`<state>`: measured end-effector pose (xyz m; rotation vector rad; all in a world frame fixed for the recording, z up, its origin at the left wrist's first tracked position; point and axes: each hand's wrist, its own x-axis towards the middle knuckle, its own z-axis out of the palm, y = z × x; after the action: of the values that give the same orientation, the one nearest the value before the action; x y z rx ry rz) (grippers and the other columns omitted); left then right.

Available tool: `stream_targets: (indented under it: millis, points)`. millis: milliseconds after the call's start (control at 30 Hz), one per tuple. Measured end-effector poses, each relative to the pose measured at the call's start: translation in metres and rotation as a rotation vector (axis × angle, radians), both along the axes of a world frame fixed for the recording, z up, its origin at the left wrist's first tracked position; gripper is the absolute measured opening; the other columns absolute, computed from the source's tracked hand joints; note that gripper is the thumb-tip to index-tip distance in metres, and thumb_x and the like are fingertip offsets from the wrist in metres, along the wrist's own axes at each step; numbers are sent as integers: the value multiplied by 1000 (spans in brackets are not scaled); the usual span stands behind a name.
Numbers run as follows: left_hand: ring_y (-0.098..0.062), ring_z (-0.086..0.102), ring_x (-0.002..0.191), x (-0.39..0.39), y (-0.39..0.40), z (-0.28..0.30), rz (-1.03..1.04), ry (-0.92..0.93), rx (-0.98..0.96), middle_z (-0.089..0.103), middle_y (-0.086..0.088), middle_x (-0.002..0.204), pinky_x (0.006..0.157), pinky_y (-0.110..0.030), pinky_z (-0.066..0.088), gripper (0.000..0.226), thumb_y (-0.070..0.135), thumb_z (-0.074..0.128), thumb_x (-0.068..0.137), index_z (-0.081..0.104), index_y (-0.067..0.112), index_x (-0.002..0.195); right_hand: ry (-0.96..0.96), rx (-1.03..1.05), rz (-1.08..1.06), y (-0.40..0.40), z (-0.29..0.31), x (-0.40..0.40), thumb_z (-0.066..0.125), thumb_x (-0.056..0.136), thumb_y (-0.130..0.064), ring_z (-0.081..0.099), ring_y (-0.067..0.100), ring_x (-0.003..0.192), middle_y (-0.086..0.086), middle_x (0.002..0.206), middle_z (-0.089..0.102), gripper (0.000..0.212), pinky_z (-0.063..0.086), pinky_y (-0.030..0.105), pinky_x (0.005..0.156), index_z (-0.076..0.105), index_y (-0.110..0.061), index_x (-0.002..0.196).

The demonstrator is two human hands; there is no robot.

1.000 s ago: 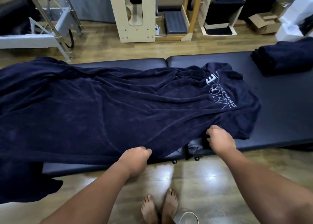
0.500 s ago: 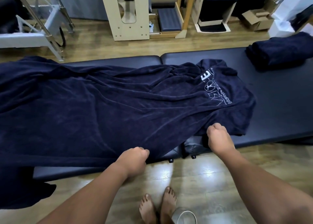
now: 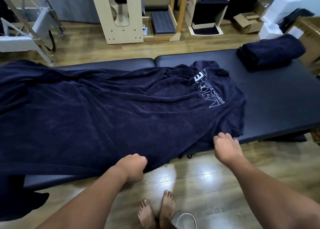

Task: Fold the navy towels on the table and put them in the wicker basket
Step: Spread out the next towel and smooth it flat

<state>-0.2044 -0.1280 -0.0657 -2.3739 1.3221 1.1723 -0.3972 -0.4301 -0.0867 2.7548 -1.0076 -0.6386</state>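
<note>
A large navy towel [image 3: 107,118] lies spread and rumpled along a dark padded table [image 3: 277,97], its near edge gripped by both hands – the left hand [image 3: 132,166] and the right hand [image 3: 225,146] each curl around that edge. White stitched lettering sits just beyond the right hand. The towel's far-left end spills off the table, well to the left of the left hand. A second navy towel [image 3: 270,51], already folded into a thick bundle, rests on the table's far right corner – well beyond the right hand.
</note>
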Motion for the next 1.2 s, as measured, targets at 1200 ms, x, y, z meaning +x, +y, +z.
stream_targets:
  millis: [1200]
  points:
    - [-26,55,112,147,-355,16,532,-329,-478,58,-3,124,95,-45,48,24,25,46,100,59,17,118,-512,410,-85,-253,26,169,52,100,-41,47,30,118,2,126,59,33,46,44,96,64,-24,126]
